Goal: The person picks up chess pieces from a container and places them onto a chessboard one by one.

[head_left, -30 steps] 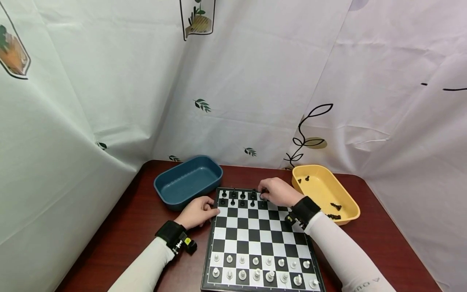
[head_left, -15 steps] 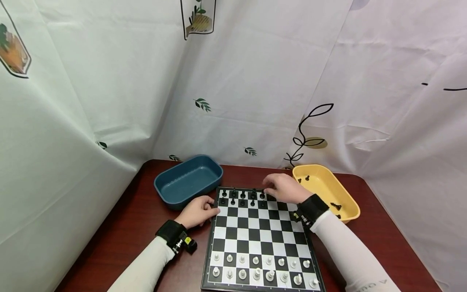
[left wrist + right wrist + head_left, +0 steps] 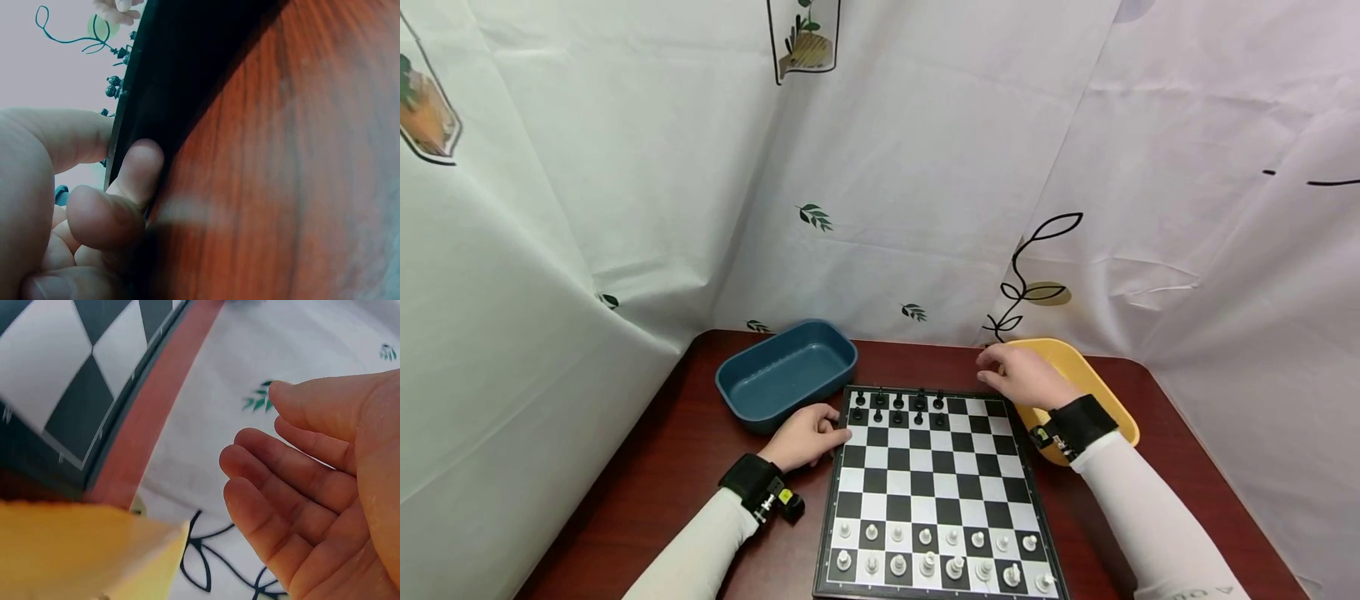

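Observation:
A black-and-white chessboard [image 3: 921, 460] lies on the table. Black chess pieces [image 3: 898, 408] stand in two rows at its far left; white pieces [image 3: 927, 562] fill two rows at the near side. My left hand [image 3: 802, 435] grips the board's left edge, one digit over the top and a fingertip [image 3: 142, 165] against the dark side. Beyond the board's far right corner, my right hand [image 3: 1026, 375] hovers at the near-left rim of the yellow tray [image 3: 1097, 387]. Its fingers [image 3: 294, 481] are loosely bent with nothing in them. The hand and wrist hide much of the tray's inside.
A blue tray [image 3: 786, 371] sits at the back left, beside the board's far corner. The reddish-brown table [image 3: 647, 475] meets a white patterned cloth [image 3: 910, 192] behind it and at the sides.
My right hand let go of a black chess piece on the back row, then moved right, away from the board, to the yellow tray. The left hand stayed in place.

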{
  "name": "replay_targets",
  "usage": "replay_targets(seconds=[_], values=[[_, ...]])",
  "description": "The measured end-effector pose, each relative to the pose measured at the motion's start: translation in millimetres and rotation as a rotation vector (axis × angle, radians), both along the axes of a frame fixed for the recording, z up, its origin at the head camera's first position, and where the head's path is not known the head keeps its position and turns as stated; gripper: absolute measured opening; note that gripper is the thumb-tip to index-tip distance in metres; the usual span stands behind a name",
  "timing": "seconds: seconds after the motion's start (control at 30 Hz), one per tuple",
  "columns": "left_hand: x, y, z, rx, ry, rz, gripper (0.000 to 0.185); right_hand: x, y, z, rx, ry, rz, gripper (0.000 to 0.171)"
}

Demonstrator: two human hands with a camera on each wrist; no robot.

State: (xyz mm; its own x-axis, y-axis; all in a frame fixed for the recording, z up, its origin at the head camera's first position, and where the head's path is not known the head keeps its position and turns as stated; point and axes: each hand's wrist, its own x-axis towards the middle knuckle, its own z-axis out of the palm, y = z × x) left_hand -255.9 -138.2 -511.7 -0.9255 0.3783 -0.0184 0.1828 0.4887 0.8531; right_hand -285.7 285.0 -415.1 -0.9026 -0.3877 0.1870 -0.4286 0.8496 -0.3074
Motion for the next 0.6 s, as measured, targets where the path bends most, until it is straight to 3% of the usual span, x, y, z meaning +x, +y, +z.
replay_targets(seconds=[0.33,0.6], values=[[1.1,-0.1,0.5,0.012,-0.001,0.005,0.048,-0.3,35.9,5.5,0.057,0.117,-0.041,0.015],[0.1,-0.1,-1.9,0.013,-0.007,-0.001,0.05,-0.8,58.7,4.0,0.0,0.077,-0.077,0.018]])
